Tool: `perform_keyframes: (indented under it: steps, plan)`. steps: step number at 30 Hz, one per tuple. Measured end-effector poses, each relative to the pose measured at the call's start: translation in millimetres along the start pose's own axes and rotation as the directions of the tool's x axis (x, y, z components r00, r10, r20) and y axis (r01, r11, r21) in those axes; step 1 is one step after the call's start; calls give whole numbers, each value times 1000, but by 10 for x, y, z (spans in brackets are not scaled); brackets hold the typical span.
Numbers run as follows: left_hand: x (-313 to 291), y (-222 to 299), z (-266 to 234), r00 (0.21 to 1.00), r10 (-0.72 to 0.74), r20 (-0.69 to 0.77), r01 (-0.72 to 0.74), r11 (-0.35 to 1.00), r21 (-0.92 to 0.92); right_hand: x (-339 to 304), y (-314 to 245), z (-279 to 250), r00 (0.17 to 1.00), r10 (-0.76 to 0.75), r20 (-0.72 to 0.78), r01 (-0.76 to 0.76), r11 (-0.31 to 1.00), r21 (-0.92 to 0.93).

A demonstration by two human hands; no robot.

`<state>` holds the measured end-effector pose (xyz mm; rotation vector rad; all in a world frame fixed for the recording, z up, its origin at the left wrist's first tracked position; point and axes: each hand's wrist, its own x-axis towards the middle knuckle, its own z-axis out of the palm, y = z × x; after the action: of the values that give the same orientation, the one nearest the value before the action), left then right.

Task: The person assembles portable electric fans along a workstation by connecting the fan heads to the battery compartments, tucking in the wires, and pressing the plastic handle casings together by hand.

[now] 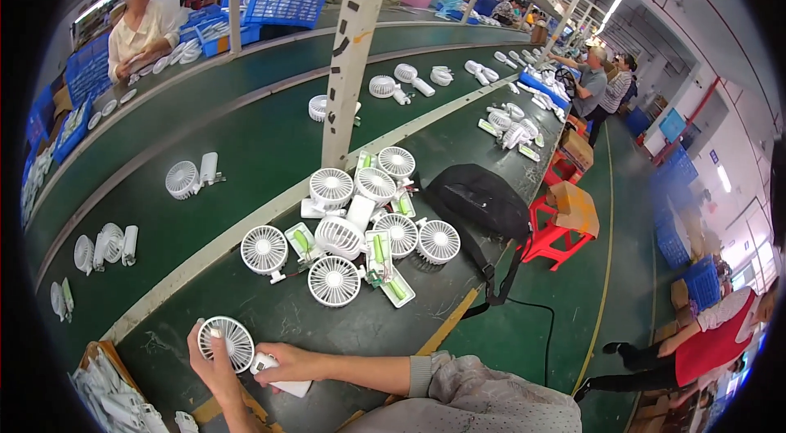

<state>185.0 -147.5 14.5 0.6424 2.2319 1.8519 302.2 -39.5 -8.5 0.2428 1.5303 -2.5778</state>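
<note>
My left hand [214, 372] is closed round the rim of a small white fan [232, 343], its round grille facing up. Close beside it, my right hand [288, 363] grips a white fan handle [291, 387] that lies low over the bench. Whether handle and fan head are joined is hidden by my fingers. Beyond my hands lies a pile of white fans [336, 280] on the dark green bench. Among them are opened handles with a green battery [378, 250] and bits of circuit board showing.
A box of white plastic parts [110, 392] stands at the lower left. A conveyor belt [246, 126] carries more fans past a white post [350, 65]. A black bag [479, 202] lies on the bench's right, near a red stool [550, 236]. Other people work farther off.
</note>
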Motion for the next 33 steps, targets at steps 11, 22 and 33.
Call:
perform_keyframes:
  steps: [11,22,33]
  plan:
    - [-66,136,84,993,9,-119,3,996,94,-12,-55,56,997,-62,-53,50,976,-211]
    - [104,-159,-14,998,-52,40,52,999,9,29,52,35,994,-32,-102,24,996,-82]
    - [-808,630,38,948,-124,294,-44,862,505,92,95,15,943,-58,-326,21,993,-115]
